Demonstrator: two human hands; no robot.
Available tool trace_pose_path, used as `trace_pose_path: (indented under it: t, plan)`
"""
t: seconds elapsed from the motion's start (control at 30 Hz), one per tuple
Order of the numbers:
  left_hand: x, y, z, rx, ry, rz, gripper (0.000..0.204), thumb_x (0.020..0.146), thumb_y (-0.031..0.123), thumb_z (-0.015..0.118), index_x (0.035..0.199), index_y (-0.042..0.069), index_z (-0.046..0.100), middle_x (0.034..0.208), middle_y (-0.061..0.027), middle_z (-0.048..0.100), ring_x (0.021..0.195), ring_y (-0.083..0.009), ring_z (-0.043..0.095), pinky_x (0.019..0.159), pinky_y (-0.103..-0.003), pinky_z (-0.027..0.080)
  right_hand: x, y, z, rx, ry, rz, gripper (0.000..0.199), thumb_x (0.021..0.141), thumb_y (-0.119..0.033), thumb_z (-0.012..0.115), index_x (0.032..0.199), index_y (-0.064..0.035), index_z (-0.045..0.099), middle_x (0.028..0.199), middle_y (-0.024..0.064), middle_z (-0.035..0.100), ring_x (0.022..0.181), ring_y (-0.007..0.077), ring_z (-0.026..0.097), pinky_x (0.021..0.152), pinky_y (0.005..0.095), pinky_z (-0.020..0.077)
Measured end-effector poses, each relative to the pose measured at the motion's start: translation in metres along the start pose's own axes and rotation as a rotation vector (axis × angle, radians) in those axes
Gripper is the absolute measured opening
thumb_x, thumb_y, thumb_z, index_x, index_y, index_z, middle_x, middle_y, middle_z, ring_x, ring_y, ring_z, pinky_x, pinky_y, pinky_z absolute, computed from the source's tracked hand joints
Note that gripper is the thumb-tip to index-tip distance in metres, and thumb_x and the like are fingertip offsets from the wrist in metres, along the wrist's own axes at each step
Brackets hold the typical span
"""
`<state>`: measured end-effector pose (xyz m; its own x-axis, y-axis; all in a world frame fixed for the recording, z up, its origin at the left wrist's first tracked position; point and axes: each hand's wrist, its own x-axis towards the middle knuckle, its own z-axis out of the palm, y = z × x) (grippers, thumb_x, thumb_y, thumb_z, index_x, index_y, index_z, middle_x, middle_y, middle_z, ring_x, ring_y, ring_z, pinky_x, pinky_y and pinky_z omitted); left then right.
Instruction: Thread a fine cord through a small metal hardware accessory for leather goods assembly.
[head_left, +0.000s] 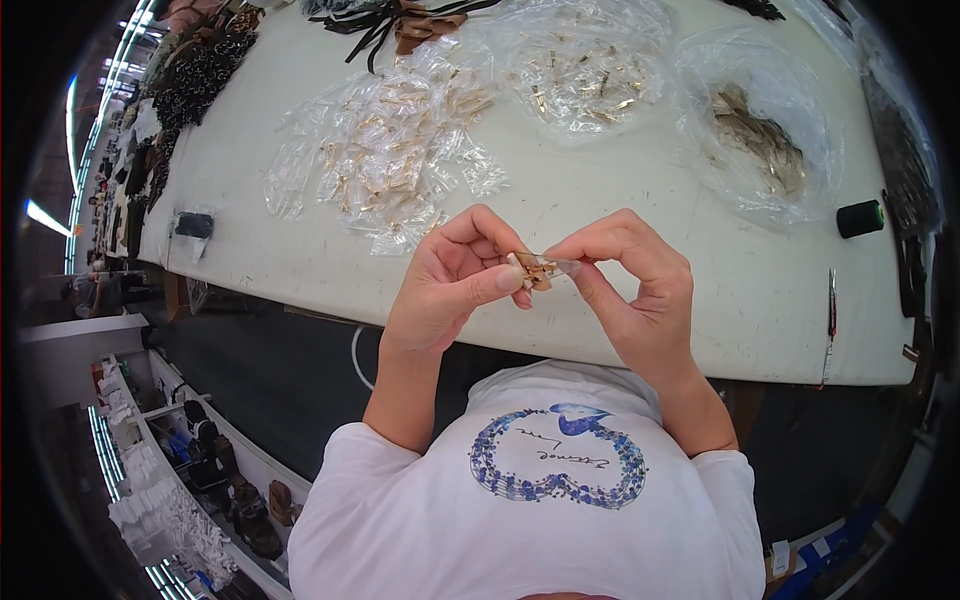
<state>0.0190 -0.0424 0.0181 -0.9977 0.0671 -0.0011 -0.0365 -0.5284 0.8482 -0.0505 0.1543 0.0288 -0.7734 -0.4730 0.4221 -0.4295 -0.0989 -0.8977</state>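
Packet (540, 270) (one) between two hands (440, 285) (645, 290).

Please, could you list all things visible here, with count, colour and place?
Table: one, pale, across the picture
Small piece: one, tan and gold, centre
Small packets: many, clear with gold contents, left of centre
Bag of gold pieces: one, clear, top centre
Bag of strips: one, clear, brown contents, upper right
Loose strips: several, black and brown, top
Thread spool: one, black, right
Slim tool: one, silver and red, right
Flat packet: one, dark, left
Shelving: one unit, white, lower left
Background clutter: uncountable, mixed, upper left
Shirt: one, white with blue print, bottom
Left hand: one, bare, holding the piece
Right hand: one, bare, at its right end
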Motion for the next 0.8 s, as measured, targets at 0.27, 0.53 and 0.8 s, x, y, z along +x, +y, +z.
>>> trace_pose_path:
  t: [0.27, 0.53, 0.8]
  plan:
    - [-0.001, -0.001, 0.000, 0.007, 0.011, -0.008, 0.018, 0.089, 0.001, 0.071, 0.101, 0.000, 0.059, 0.094, -0.0110, 0.068, 0.082, -0.0148, 0.068, 0.073, -0.029, 0.059, 0.000, 0.002, 0.001, -0.026, 0.017, -0.013, 0.021, 0.082, 0.011, 0.067, 0.094, -0.0041, 0.075, 0.088, 0.0063, 0.070, 0.078, 0.0155, 0.067, 0.067, 0.0265, 0.0524]
    - [0.002, -0.010, -0.011, -0.179, -0.080, -0.054, 0.017, 0.091, 0.006, 0.069, 0.102, 0.001, 0.057, 0.093, -0.0132, 0.068, 0.080, -0.0148, 0.067, 0.070, -0.026, 0.057, 0.000, -0.001, 0.006, -0.038, 0.018, -0.011, 0.023, 0.081, 0.012, 0.068, 0.096, -0.0048, 0.075, 0.090, 0.0072, 0.068, 0.079, 0.0152, 0.067, 0.068, 0.0254, 0.0537]
    - [0.004, -0.047, -0.002, -0.911, -0.317, -0.128, 0.024, 0.090, 0.013, 0.072, 0.102, 0.008, 0.051, 0.086, -0.0074, 0.062, 0.069, -0.0095, 0.055, 0.057, -0.019, 0.048, 0.005, -0.014, 0.011, -0.089, 0.066, -0.138, 0.030, 0.076, 0.010, 0.075, 0.101, -0.0062, 0.076, 0.087, 0.0059, 0.065, 0.078, 0.0144, 0.062, 0.063, 0.0255, 0.0508]
